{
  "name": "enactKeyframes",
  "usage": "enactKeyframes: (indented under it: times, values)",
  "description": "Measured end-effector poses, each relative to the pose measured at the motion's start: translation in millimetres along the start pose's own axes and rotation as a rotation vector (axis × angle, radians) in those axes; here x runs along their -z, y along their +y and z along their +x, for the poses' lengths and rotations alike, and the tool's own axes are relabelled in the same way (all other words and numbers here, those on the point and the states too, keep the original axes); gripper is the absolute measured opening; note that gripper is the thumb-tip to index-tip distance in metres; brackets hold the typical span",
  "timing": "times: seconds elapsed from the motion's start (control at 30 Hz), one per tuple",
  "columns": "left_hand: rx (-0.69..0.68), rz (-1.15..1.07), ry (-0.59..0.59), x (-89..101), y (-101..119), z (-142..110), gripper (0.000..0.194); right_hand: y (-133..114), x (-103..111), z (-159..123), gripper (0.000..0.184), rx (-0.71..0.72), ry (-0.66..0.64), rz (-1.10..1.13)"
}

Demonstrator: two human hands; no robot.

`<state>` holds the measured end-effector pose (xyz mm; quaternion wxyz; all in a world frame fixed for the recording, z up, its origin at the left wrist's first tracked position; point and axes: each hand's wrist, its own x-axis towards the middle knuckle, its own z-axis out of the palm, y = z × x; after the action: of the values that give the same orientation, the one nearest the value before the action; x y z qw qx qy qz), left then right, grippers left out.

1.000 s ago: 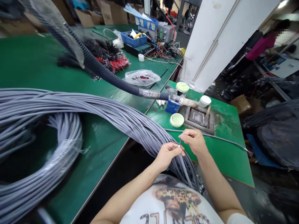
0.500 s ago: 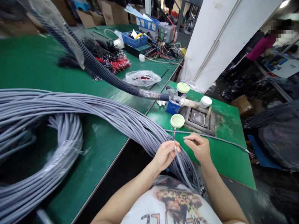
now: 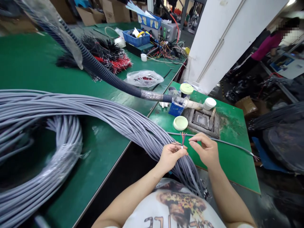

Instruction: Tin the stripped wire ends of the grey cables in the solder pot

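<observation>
My left hand (image 3: 172,155) is closed around the end of a grey multi-core cable (image 3: 182,147), thumb on the near side. From its stripped end a fan of thin coloured wires (image 3: 183,138) points upward. One dark wire bends off to the left over my fingers. Just right of the wires is my right hand (image 3: 206,150), its fingers curled and a small gap between thumb and forefinger; I see nothing held in it. Beneath and behind my left hand runs a thick bundle of grey cables (image 3: 133,126), stretching from the left down to my lap.
A solder pot (image 3: 201,120) sits in the smaller green table, with a pale round lid (image 3: 180,123) and white tub (image 3: 209,103) nearby. A ribbed hose (image 3: 114,79) crosses above the bench to a blue box (image 3: 176,107). A single grey cable (image 3: 228,144) lies behind my hands.
The wire ends have shifted slightly right, and the left thumb now lies across the cable end. A dark wire has been bent leftward. My right hand has moved slightly right.
</observation>
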<state>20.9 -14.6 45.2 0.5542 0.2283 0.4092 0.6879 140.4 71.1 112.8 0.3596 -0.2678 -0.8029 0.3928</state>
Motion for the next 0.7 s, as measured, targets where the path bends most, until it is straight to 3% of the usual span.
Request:
enactKeyframes:
  times: [0.2,0.37,0.7]
  values:
    - [-0.226,0.23,-0.019,0.4,1,0,0.015,-2,1,11,0.003,-0.176,-0.015,0.049]
    - [-0.371,0.387,-0.008,1.5,-2,0,0.014,-5,4,18,0.009,-0.336,-0.098,0.131]
    - [-0.635,0.613,-0.019,2.3,1,-1,0.007,-17,6,22,0.01,-0.373,-0.188,0.121]
